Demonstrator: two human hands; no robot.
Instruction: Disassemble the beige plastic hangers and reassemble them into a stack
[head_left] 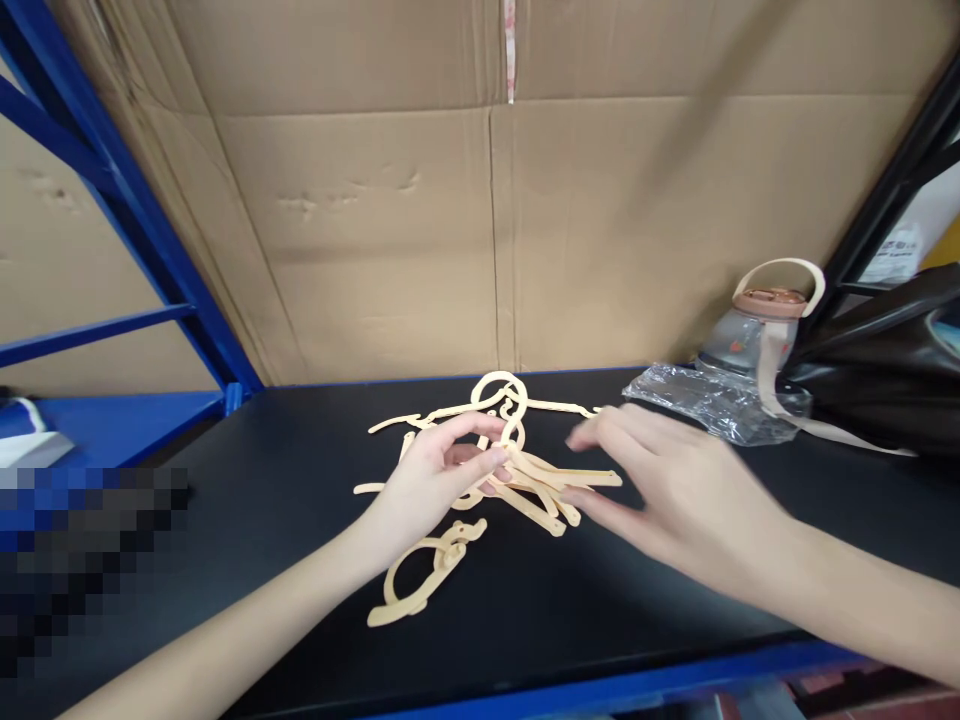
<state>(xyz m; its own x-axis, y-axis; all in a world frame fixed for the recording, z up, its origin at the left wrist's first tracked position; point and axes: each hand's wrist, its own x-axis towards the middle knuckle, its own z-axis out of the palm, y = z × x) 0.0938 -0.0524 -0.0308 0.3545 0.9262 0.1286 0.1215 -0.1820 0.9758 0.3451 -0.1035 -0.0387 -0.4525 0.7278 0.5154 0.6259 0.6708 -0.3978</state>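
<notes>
My left hand (442, 465) pinches a cream plastic folding hanger (501, 385) near the base of its hook. The hanger's hook curves up above my fingers, and its slim arms (581, 478) point right. More cream hangers lie behind and beneath it, partly hidden by my left hand. A folded hanger (424, 580) rests on the black tabletop, nearer to me and left of centre. Just right of the held hanger's arm ends is my right hand (667, 480), slightly blurred, with thumb and fingers apart and nothing between them.
At the back right, a water bottle (750, 335) with a strap stands by a crumpled clear plastic bag (705, 400). A black bag (877, 360) sits at the right edge. Cardboard (360, 230) walls the back; a blue metal frame (150, 230) rises at left.
</notes>
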